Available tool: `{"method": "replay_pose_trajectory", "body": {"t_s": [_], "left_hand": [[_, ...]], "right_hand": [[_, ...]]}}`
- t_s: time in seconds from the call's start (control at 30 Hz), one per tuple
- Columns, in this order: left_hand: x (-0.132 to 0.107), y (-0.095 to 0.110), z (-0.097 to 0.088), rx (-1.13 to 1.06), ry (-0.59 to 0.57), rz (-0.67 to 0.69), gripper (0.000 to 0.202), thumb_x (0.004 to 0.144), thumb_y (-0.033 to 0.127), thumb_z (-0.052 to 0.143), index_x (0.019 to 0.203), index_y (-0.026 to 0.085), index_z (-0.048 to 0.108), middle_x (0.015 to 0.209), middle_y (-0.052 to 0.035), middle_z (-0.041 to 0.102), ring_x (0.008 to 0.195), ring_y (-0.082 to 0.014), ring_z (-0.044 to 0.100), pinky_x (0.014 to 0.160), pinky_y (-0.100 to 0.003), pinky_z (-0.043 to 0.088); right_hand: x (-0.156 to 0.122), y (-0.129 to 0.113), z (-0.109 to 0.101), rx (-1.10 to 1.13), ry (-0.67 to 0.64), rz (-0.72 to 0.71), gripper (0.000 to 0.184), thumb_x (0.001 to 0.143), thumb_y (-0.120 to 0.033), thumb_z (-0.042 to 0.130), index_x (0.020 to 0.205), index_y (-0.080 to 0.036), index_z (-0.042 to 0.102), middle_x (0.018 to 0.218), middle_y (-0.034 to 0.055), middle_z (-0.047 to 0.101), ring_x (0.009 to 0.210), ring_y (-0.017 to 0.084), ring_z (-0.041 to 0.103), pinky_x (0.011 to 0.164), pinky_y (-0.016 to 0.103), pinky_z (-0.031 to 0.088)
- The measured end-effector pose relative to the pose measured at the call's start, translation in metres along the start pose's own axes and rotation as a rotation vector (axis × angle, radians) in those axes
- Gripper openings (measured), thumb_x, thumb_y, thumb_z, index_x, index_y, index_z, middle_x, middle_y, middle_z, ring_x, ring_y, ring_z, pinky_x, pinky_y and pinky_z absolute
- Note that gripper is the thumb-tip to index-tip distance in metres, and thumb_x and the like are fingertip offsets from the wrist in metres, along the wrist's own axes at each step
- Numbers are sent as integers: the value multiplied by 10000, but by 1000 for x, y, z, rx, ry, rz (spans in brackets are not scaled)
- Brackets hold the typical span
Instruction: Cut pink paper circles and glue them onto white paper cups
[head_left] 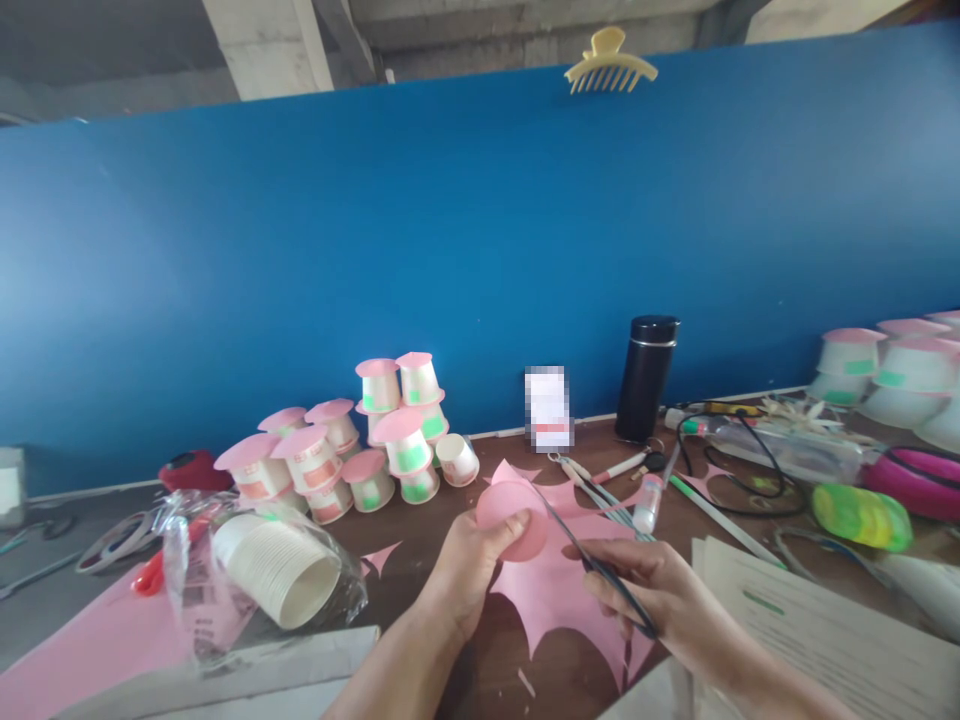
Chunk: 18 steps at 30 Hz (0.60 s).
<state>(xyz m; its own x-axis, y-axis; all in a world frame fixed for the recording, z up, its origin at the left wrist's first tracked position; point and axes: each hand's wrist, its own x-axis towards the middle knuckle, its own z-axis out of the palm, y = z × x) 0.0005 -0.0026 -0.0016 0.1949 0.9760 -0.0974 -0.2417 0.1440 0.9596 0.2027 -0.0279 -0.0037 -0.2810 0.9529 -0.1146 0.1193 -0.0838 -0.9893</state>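
My left hand (469,570) pinches a round pink paper disc (511,518) just above the table. My right hand (652,590) is closed around the black handles of a pair of scissors (592,560), whose blades reach up to the disc's right edge. Under both hands lies a pink paper sheet (559,590) with curved cut-outs along its edges. Small pink scraps lie on the brown table (420,560) nearby.
A pile of paper cups with pink lids (352,450) stands at the back left. A bagged sleeve of white cups (277,570) lies at left. A black flask (646,378), pens, cables, printed papers (825,630) and more lidded bowls (892,375) fill the right. A blue partition (450,250) rises behind.
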Motion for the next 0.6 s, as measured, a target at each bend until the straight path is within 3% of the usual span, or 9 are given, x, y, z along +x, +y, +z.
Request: {"method": "replay_pose_trajectory", "body": {"t_s": [0.6], "left_hand": [[1, 1, -1, -50, -6, 0, 343, 753, 370, 720, 934, 79, 702, 894, -130, 705, 845, -238, 622, 801, -344, 469]], "right_hand": [[-1, -1, -1, -36, 9, 16, 520, 720, -475, 694, 1089, -109, 704, 558, -45, 462, 505, 90, 387, 445, 201, 375]]}}
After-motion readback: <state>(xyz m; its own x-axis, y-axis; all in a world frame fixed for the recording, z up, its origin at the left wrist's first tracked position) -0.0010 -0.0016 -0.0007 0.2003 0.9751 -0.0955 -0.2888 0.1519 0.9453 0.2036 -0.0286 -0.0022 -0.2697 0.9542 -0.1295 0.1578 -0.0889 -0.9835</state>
